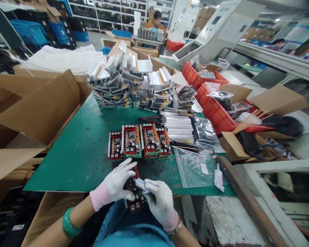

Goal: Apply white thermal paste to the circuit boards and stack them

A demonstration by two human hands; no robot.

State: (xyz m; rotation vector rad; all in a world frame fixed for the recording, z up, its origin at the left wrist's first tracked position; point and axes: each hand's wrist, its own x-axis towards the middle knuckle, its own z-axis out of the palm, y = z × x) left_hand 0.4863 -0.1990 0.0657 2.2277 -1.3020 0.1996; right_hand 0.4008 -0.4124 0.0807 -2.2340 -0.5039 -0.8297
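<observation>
A circuit board [136,205] with red-framed parts lies at the table's near edge, in front of my body. My left hand [115,183], in a white glove with a pink cuff, holds the board from its left side, thumb and fingers apart across it. My right hand [160,202], also gloved, is closed around a small white tube [141,184], its end pointing at the board's upper part. Some of the board is hidden by both hands. Just beyond stand stacked circuit boards [131,140] with red and orange parts in a row.
Silver metal heat sinks [134,79] are piled at the back of the green table [74,151]. To the right lie finned metal bars [177,127], pliers [151,119], a clear plastic bag [193,168] and another tube [218,179]. Cardboard boxes [41,106] and red crates [208,106] flank the table. A person [157,22] sits behind.
</observation>
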